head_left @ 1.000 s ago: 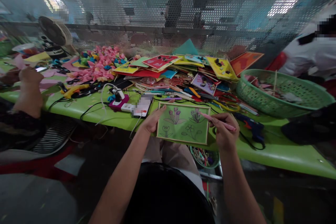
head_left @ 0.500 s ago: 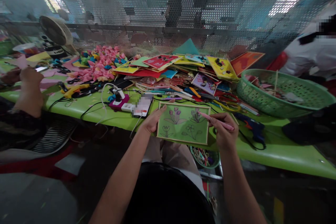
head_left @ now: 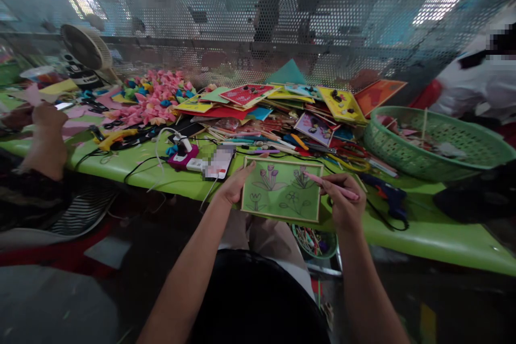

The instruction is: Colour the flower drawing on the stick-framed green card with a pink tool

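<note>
The left hand [head_left: 236, 185] clasps the card [head_left: 275, 196] over the front edge of the worktop [head_left: 435, 247], seemingly to steady it; the right hand [head_left: 347, 204] pinches a pink pen [head_left: 341, 189] slantwise, tip at a flower [head_left: 300, 176].

The person's right hand [head_left: 347, 205] had shifted slightly leftward, bringing the pink pen [head_left: 342, 190] a little farther over the green card [head_left: 277, 198].

Pixelation masks the screen of the phone [head_left: 221, 161]. Whether the pink pen [head_left: 349, 193] touches the framed green card [head_left: 278, 196] is too small to tell. The edge crops a co-worker [head_left: 43, 142] near nine o'clock and an unidentifiable dark object [head_left: 475, 193] past three.
</note>
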The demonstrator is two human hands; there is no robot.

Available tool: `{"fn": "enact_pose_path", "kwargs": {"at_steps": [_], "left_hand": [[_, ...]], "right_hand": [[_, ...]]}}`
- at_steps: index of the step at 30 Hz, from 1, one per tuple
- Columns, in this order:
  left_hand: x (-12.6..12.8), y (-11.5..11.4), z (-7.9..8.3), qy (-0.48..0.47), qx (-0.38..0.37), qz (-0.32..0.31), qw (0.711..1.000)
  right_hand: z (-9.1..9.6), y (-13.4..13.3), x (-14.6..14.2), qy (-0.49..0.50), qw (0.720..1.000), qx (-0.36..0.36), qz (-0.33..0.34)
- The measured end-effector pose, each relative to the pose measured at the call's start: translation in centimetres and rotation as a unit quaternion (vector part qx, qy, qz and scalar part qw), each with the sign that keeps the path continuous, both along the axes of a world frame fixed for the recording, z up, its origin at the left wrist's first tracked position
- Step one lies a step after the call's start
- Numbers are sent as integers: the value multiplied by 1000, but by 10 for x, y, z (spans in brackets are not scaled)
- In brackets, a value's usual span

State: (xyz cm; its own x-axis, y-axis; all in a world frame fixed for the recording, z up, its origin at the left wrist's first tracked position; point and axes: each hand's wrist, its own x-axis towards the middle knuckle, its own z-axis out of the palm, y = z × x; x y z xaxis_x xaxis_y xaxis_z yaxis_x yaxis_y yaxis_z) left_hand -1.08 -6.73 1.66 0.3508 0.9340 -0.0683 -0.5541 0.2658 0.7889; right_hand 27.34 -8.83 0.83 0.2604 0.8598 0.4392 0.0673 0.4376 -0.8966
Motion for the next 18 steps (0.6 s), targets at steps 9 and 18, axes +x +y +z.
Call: {"fn": "enact_pose_path", "kwargs": {"at_steps": [9, 18], "left_hand": [[0, -1, 1, 1, -1, 7, 1000], [0, 0, 1, 3, 6, 10, 1000]], "right_hand": [[2, 0, -2, 15, 1000, 5, 4], [7, -3, -3, 46, 999, 17, 14]]}}
